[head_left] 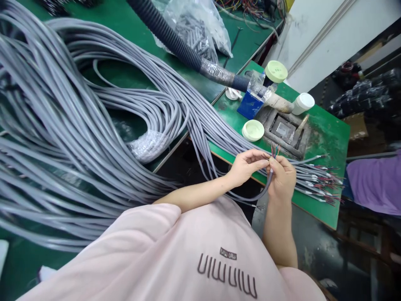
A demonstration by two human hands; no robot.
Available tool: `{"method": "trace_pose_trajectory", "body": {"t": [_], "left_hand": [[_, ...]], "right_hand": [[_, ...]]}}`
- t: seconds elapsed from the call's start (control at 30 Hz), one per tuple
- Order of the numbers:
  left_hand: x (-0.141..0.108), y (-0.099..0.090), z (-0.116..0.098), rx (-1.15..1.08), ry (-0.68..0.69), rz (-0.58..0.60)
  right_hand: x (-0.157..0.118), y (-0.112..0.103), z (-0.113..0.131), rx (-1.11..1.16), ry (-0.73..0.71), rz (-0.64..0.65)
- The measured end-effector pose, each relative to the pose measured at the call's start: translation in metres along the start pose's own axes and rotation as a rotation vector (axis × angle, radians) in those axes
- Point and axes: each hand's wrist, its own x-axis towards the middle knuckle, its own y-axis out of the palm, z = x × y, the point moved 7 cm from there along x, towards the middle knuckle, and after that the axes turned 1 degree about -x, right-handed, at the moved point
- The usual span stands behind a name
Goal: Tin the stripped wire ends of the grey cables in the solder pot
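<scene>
My right hand [282, 175] is closed round the end of a grey multi-core cable [268, 184], just below where its jacket stops. Thin coloured wires [275, 150] fan upward out of that end. From the left, my left hand [246, 168] meets it with thumb and fingers pinched on thin wires of the same cable; the exact strand is partly hidden. The cable bends down from my right hand and curves away to the left. Beside my hands lies a bundle of grey cables [313, 182] with stripped ends showing reddish and dark wires.
Large coils of grey cable [78, 138] cover the left table. Beyond my hands sit a dirty square metal pot [285, 128], a pale green lid [253, 130], a white jar [303, 103] and a blue box [250, 104]. A black hose [175, 37] hangs overhead. A person's purple sleeve [376, 182] is at right.
</scene>
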Motion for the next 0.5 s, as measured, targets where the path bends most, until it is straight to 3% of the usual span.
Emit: {"method": "trace_pose_trajectory", "body": {"t": [0.13,0.23,0.37,0.43,0.5], "left_hand": [[0.001,-0.004,-0.007,0.104,0.059,-0.038],[0.002,-0.009,-0.029,0.360,0.272,-0.077],[-0.005,0.010,-0.040,0.735,0.524,0.162],[-0.007,0.011,-0.033,0.758,0.504,0.168],[-0.007,0.002,-0.024,0.666,0.392,0.053]], "right_hand": [[-0.008,-0.002,-0.006,0.004,0.042,0.072],[-0.019,-0.003,-0.015,0.028,0.099,0.151],[-0.032,-0.009,-0.023,0.126,0.117,0.114],[-0.035,-0.011,-0.024,0.151,0.116,0.087],[-0.037,-0.010,-0.023,0.146,0.124,0.077]]}}
